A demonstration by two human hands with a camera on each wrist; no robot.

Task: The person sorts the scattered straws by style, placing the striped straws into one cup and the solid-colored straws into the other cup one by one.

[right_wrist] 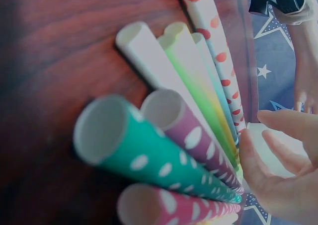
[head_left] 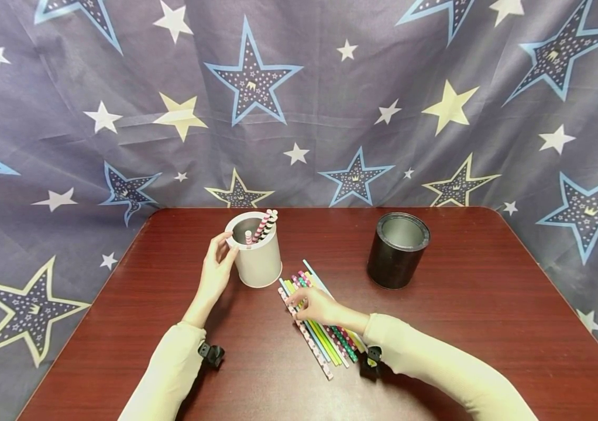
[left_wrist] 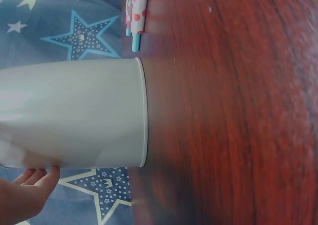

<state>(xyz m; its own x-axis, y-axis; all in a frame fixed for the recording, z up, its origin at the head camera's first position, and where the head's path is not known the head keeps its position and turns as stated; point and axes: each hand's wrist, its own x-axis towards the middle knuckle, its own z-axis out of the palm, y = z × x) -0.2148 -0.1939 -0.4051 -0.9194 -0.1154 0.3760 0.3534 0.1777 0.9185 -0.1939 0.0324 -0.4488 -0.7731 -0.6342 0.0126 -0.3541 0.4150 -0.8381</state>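
A white can [head_left: 259, 266] stands upright on the left half of the table. Several striped paper straws [head_left: 264, 227] poke out of it, pink-and-white and black-and-white. My left hand [head_left: 216, 269] holds the can by its left side near the rim; in the left wrist view, fingertips [left_wrist: 48, 181] touch its wall. Right of the can lies a loose spread of paper straws [head_left: 325, 339]: white with red dots, green, yellow, blue, purple and pink. Over these straws hovers my right hand [head_left: 317, 305], thumb and forefinger apart in the right wrist view, nothing visible between them.
A black can [head_left: 396, 260] stands upright at the right rear of the brown table [head_left: 488, 327]. Behind the table hangs a star-patterned cloth [head_left: 309, 117]. Each wrist carries a small black camera [head_left: 212, 354].
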